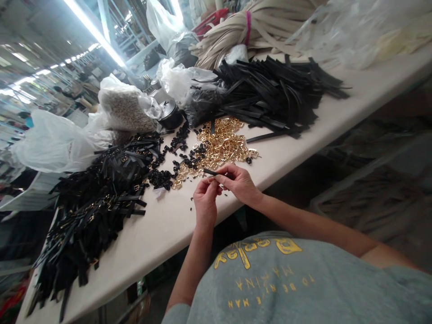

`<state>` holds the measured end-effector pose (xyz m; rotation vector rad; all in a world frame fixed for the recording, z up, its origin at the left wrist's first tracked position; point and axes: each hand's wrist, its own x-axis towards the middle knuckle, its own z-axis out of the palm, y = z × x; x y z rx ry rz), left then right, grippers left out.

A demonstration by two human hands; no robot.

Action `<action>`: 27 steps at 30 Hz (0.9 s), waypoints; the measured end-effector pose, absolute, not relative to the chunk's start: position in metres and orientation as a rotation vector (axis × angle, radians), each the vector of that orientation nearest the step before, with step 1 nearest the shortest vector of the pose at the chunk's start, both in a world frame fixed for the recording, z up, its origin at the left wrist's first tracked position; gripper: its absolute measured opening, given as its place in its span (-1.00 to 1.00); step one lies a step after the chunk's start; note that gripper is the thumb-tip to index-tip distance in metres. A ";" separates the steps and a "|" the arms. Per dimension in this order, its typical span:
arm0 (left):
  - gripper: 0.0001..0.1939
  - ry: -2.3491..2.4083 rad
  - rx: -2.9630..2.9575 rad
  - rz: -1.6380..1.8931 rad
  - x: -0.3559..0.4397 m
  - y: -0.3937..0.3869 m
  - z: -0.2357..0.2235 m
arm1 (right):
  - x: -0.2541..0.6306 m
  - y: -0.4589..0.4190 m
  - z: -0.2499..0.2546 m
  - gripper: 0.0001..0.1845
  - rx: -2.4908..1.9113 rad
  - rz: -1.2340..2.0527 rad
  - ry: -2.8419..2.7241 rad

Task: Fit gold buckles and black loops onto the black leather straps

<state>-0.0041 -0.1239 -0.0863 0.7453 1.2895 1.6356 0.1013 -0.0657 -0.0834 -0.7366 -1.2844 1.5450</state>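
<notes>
My left hand and my right hand meet over the near edge of the white table. Both pinch a short black strap between the fingertips, its free end pointing left. Just beyond the hands lies a heap of gold metal buckles, mixed with small black loops. A pile of black straps with gold buckles attached spreads to the left. A big stack of plain black straps lies at the back right.
Clear plastic bags and a bag of small beige parts sit at the back left. A bundle of cream straps lies at the far back. The table edge runs diagonally close to my body.
</notes>
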 end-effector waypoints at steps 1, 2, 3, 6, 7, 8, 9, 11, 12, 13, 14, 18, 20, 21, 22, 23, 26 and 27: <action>-0.75 1.301 0.766 1.630 -0.005 -0.125 -0.088 | 0.102 -0.065 -0.085 -0.73 -0.758 1.483 -1.322; -0.73 1.322 0.789 1.621 -0.006 -0.126 -0.089 | 0.103 -0.064 -0.087 -0.75 -0.775 1.424 -1.357; -0.70 1.350 0.814 1.608 -0.008 -0.126 -0.090 | 0.104 -0.063 -0.088 -0.76 -0.784 1.378 -1.385; -0.69 1.431 0.888 1.567 -0.016 -0.126 -0.090 | 0.108 -0.058 -0.091 -0.81 -0.752 1.344 -1.427; -0.71 1.437 0.901 1.560 -0.018 -0.125 -0.088 | 0.109 -0.057 -0.091 -0.82 -0.734 1.352 -1.435; -0.72 1.431 0.905 1.558 -0.019 -0.125 -0.086 | 0.110 -0.056 -0.091 -0.83 -0.717 1.357 -1.443; -0.73 1.418 0.904 1.561 -0.021 -0.124 -0.082 | 0.111 -0.056 -0.090 -0.83 -0.705 1.357 -1.452; -0.71 1.405 0.916 1.565 -0.023 -0.122 -0.075 | 0.112 -0.055 -0.089 -0.84 -0.690 1.333 -1.473; -0.71 1.410 0.942 1.559 -0.023 -0.121 -0.071 | 0.113 -0.054 -0.088 -0.85 -0.681 1.314 -1.484; -0.70 1.424 0.985 1.547 -0.024 -0.121 -0.068 | 0.113 -0.054 -0.087 -0.86 -0.671 1.290 -1.494; -0.70 1.447 1.038 1.529 -0.025 -0.120 -0.065 | 0.114 -0.054 -0.086 -0.88 -0.659 1.265 -1.507; -0.76 1.575 1.240 1.447 -0.031 -0.120 -0.060 | 0.115 -0.054 -0.084 -0.91 -0.623 1.206 -1.559; -0.77 1.599 1.287 1.408 -0.033 -0.120 -0.060 | 0.115 -0.055 -0.084 -0.91 -0.623 1.216 -1.570; -0.77 1.594 1.290 1.389 -0.033 -0.120 -0.061 | 0.115 -0.055 -0.084 -0.91 -0.624 1.237 -1.566; -0.77 1.583 1.281 1.379 -0.033 -0.120 -0.061 | 0.115 -0.055 -0.084 -0.90 -0.624 1.263 -1.555; -0.78 1.572 1.258 1.379 -0.032 -0.120 -0.061 | 0.116 -0.054 -0.085 -0.89 -0.627 1.288 -1.541; -0.78 1.530 1.089 1.490 -0.028 -0.120 -0.059 | 0.121 -0.049 -0.087 -0.88 -0.693 1.240 -1.507; -0.77 1.504 1.013 1.539 -0.026 -0.119 -0.059 | 0.123 -0.048 -0.087 -0.90 -0.726 1.157 -1.523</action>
